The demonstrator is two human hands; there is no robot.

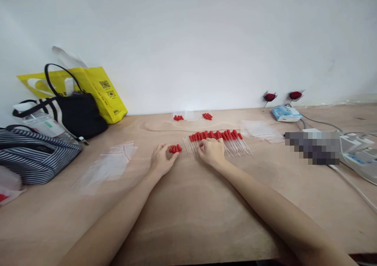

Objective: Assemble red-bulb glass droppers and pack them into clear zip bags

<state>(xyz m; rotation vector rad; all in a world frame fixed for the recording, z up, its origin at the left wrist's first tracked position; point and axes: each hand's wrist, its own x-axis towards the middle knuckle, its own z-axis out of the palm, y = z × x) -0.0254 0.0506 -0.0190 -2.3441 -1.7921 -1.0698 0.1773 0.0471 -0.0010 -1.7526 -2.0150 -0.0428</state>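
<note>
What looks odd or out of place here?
Nothing looks spilled or damaged. The leftmost clear tubes in the row lack the red caps seen on their neighbours; also, a pixelated patch at right hides whatever lies there.

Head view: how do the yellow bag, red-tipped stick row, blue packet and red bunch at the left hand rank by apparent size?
1. Yellow bag, partly hidden
2. Red-tipped stick row
3. Blue packet
4. Red bunch at the left hand
</note>
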